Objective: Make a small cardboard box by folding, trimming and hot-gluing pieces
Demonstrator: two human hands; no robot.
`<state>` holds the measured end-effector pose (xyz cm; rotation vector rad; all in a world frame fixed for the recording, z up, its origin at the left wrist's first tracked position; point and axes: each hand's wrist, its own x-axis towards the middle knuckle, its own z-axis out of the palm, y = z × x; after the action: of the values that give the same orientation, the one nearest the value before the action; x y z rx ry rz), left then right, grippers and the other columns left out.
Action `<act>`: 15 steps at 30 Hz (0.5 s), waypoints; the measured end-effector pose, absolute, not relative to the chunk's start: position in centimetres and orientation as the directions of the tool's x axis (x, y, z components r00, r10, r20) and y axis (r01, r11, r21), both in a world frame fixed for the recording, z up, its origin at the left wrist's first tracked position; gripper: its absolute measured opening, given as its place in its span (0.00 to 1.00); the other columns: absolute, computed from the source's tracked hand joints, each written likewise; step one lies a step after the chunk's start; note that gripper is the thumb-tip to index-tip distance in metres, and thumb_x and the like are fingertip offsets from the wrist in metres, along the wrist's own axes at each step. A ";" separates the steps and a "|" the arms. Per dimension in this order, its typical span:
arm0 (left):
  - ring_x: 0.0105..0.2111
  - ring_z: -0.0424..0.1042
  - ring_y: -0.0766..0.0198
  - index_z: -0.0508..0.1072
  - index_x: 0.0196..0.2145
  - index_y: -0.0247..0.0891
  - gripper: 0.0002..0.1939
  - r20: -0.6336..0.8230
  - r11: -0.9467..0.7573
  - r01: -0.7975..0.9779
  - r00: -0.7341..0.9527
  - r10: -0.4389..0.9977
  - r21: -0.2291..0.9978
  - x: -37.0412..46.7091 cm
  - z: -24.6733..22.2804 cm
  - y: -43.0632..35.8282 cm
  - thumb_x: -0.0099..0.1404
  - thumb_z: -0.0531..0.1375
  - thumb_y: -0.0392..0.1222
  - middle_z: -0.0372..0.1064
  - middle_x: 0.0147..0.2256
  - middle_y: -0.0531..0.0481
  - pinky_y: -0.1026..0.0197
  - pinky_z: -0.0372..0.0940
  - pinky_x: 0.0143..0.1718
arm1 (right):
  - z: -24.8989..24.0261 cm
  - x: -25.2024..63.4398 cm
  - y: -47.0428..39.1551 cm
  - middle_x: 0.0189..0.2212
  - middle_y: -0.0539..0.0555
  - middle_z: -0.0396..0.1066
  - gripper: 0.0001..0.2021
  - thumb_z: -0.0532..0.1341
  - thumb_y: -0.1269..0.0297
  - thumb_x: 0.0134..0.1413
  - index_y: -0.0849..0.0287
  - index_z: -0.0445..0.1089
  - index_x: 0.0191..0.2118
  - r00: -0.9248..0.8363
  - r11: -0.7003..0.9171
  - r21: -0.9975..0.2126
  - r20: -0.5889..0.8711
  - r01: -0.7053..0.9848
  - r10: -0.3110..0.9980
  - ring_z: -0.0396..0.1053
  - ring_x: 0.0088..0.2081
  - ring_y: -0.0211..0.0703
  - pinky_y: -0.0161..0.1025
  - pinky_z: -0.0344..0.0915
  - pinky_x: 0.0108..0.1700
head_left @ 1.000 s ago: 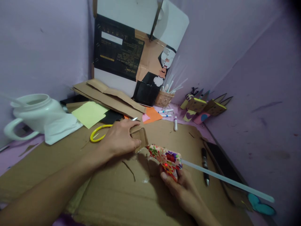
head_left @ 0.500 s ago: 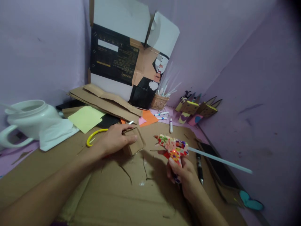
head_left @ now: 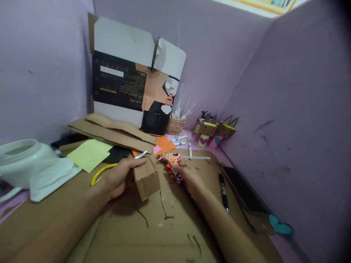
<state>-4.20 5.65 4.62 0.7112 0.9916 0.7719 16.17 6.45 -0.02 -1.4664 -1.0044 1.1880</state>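
Observation:
My left hand (head_left: 120,177) grips a small brown cardboard box (head_left: 148,179), thumb on its top edge and the fingers hidden behind it. My right hand (head_left: 188,175) is wrapped round the handle of a flower-patterned hot glue gun (head_left: 171,159). Its nozzle points left, just beyond the box's right side, and a long whitish glue stick (head_left: 200,157) sticks out of its back. Scissors show in part behind my left hand: a yellow handle loop (head_left: 102,171) and a metal blade tip (head_left: 142,155).
A cardboard sheet (head_left: 117,237) with dark glue-like strips covers the table. Yellow-green paper (head_left: 87,155) and a white teapot-like vessel (head_left: 30,157) lie left. Rightward are a pen (head_left: 223,191) and a dark phone-like slab (head_left: 245,190). Behind stand a basket (head_left: 175,126), cardboard figures (head_left: 207,131) and an opened carton (head_left: 117,80).
The box has been tilted, so its closed faces now show instead of its open rim. My right hand has brought the glue gun leftward and farther away, close to the box. The camera view has shifted.

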 end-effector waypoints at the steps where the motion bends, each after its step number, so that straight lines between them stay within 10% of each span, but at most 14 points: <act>1: 0.30 0.73 0.59 0.73 0.38 0.34 0.14 -0.457 0.539 -0.224 0.331 0.826 0.812 -4.1 4.6 5.6 0.56 0.61 0.46 0.74 0.30 0.46 0.58 0.68 0.32 | 0.2 16.5 6.1 0.16 0.51 0.70 0.07 0.66 0.64 0.40 0.64 0.72 0.22 0.191 -0.190 -0.979 -0.173 0.073 0.966 0.69 0.21 0.40 0.35 0.66 0.24; 6: 0.30 0.73 0.59 0.74 0.34 0.34 0.12 -0.403 0.469 -0.164 0.321 0.857 0.868 -3.6 4.7 5.1 0.53 0.65 0.44 0.74 0.29 0.48 0.60 0.67 0.32 | 2.6 17.7 3.1 0.37 0.57 0.76 0.14 0.70 0.62 0.35 0.57 0.76 0.34 0.262 -0.080 -0.953 -0.001 0.291 0.965 0.68 0.49 0.58 0.42 0.67 0.41; 10: 0.37 0.74 0.58 0.74 0.38 0.37 0.13 -0.313 0.416 -0.157 0.443 0.840 0.896 -2.9 4.3 4.6 0.54 0.64 0.43 0.76 0.36 0.47 0.60 0.67 0.39 | 3.2 16.2 0.5 0.63 0.60 0.53 0.49 0.73 0.55 0.31 0.51 0.53 0.62 -0.245 0.180 -0.974 0.143 0.137 0.959 0.55 0.61 0.56 0.50 0.61 0.54; 15: 0.47 0.71 0.50 0.65 0.51 0.37 0.27 -0.255 0.317 -0.025 0.533 0.807 0.948 -2.3 3.0 4.3 0.56 0.62 0.50 0.72 0.47 0.41 0.52 0.64 0.48 | 1.5 13.8 -0.2 0.61 0.61 0.55 0.46 0.73 0.60 0.33 0.55 0.53 0.60 -0.359 0.258 -0.962 0.210 0.093 0.910 0.55 0.61 0.54 0.50 0.52 0.61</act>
<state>-2.34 4.26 3.04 1.1229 0.8546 0.6454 13.80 -0.16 1.48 -0.9357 -1.6750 1.2018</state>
